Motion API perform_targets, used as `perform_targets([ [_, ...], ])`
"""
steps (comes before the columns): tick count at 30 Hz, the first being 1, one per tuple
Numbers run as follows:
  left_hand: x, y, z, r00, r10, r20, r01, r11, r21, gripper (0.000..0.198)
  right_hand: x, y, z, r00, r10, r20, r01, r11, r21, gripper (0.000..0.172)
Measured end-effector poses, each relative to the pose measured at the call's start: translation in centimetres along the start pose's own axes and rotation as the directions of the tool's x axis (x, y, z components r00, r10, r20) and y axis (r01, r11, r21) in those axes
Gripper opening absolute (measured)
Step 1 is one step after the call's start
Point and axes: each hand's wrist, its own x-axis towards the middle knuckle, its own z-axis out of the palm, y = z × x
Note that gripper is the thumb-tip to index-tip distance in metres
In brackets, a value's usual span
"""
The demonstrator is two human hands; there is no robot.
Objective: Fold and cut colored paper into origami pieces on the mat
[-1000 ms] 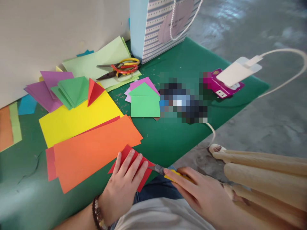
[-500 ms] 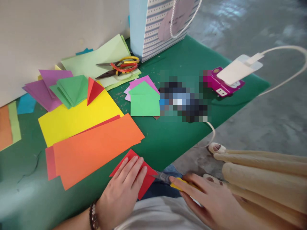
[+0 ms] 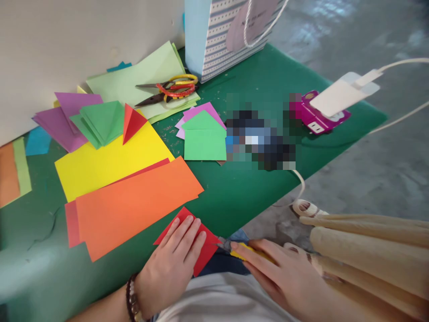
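My left hand (image 3: 177,257) lies flat with its fingers stretched out, pressing a folded red paper (image 3: 205,255) down at the near edge of the green table. My right hand (image 3: 275,268) is closed round the yellow handle of a utility knife (image 3: 239,250), part of which my fingers hide. The knife's grey metal end meets the paper's right corner, where a thin line runs inward. Just beyond the red paper lie orange sheets (image 3: 140,201), overlapping a red sheet and a yellow sheet (image 3: 107,163).
Scissors and pliers (image 3: 170,89) rest on pale green sheets (image 3: 134,80). Folded green (image 3: 100,120) and purple (image 3: 60,125) papers lie at left. A gift bag (image 3: 231,40), a blurred patch and a magenta power strip (image 3: 325,118) with a white charger stand farther back. A person's beige trousers (image 3: 362,250) are at right.
My right hand and the knife have moved slightly left, so the blade reaches further onto the red paper's corner. My left hand keeps its place on the paper. The view has shifted a little.
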Motion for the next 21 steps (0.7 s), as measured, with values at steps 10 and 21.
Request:
perform_targets([
  [10,0.1,0.0,0.0,1.000,-0.012,0.011,0.012,1.000,-0.016,0.052,-0.8,0.8,-0.5,1.000,0.004,0.014,-0.005,1.000,0.028,0.033],
  [21,0.3,-0.3,-0.6,0.998,0.016,-0.054,-0.019,0.999,-0.050,0.048,0.4,0.6,-0.3,0.999,-0.036,0.039,0.035,0.999,0.027,0.031],
])
